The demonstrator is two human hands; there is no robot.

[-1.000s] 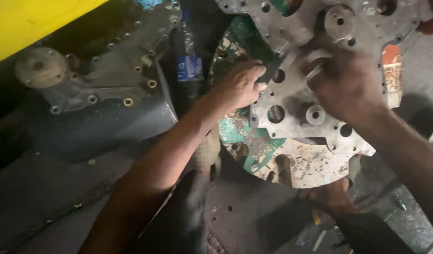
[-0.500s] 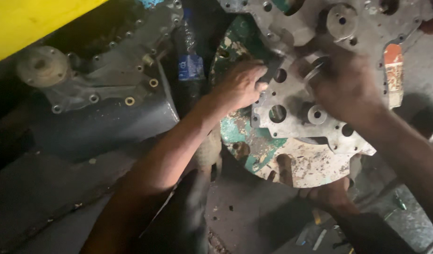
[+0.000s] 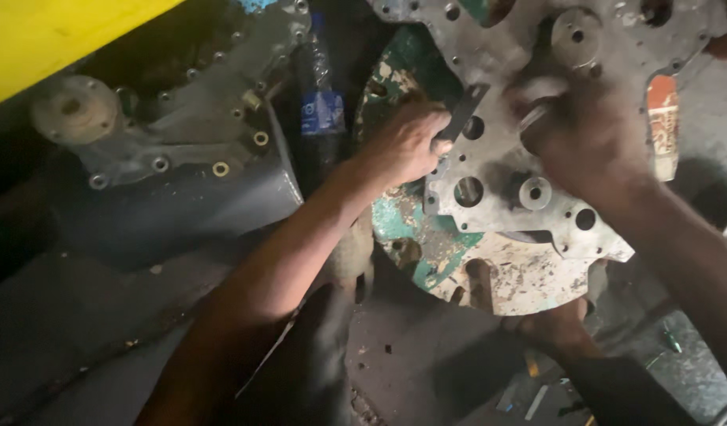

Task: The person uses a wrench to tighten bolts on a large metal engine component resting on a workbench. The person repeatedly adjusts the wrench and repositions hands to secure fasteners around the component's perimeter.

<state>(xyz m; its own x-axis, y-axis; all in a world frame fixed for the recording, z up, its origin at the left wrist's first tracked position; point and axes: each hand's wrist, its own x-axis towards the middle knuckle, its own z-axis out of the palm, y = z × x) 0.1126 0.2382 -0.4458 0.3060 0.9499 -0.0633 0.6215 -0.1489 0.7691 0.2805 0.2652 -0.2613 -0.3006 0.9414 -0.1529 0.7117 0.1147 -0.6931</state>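
A grey metal plate (image 3: 498, 185) with many holes and bosses lies over a round green disc (image 3: 411, 229) with flaking paint. My left hand (image 3: 407, 142) rests at the plate's left edge, gripping a dark flat strip-like tool (image 3: 462, 114) that leans on the plate. Further right, my right hand (image 3: 592, 146) is blurred and pressed on the plate's middle, its fingers closed around a small pale round metal part (image 3: 537, 110). What that part is stays unclear.
A dark grey engine housing (image 3: 182, 158) with bolt holes and a round flange (image 3: 75, 106) sits at left under a yellow panel (image 3: 56, 31). A plastic bottle (image 3: 322, 110) stands between housing and disc. A bare foot (image 3: 561, 331) shows below the disc.
My right hand has shifted slightly on the plate and blurs with motion. My left hand and the dark tool stay almost where they were.
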